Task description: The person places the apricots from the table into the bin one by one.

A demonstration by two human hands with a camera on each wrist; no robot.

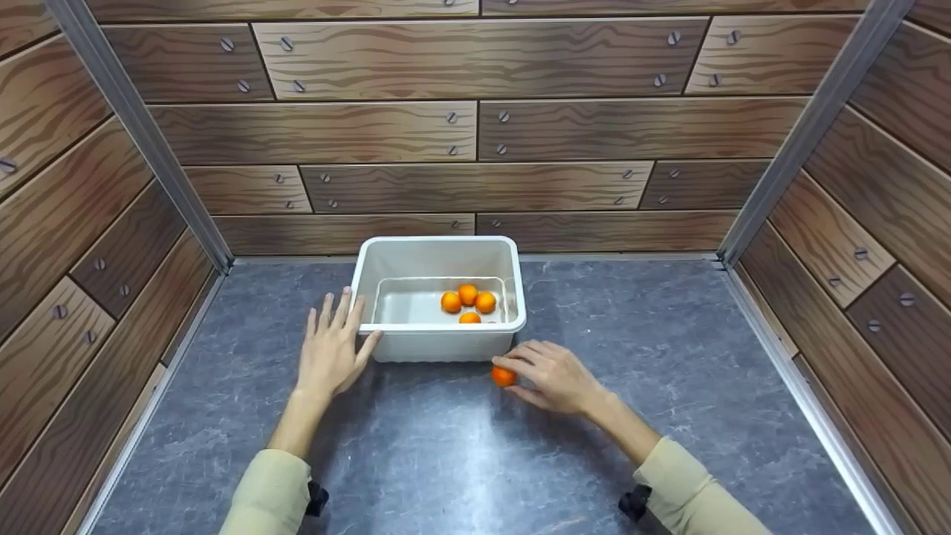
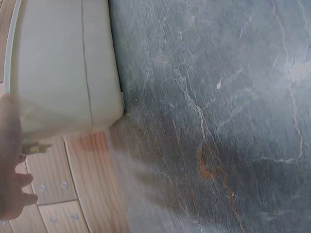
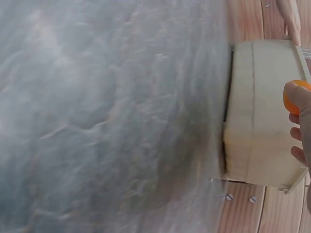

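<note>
A white plastic bin (image 1: 438,345) stands near the back wall, with several small oranges (image 1: 467,294) in its right half. My left hand (image 1: 330,353) rests at the bin's front left corner, fingers spread along the left side and thumb by the front rim. Between thumb and fingers, my right hand (image 1: 553,375) pinches another orange (image 1: 503,376), just in front of the bin's front right corner. In the right wrist view this orange (image 3: 296,97) appears before the bin's outer wall (image 3: 265,111). The left wrist view shows the left hand (image 2: 9,160) beside the bin (image 2: 58,63).
Beneath everything lies a grey marbled surface (image 1: 416,453). Wood-patterned panels (image 1: 475,59) enclose it at the back and on both sides, with metal strips (image 1: 810,409) along the edges.
</note>
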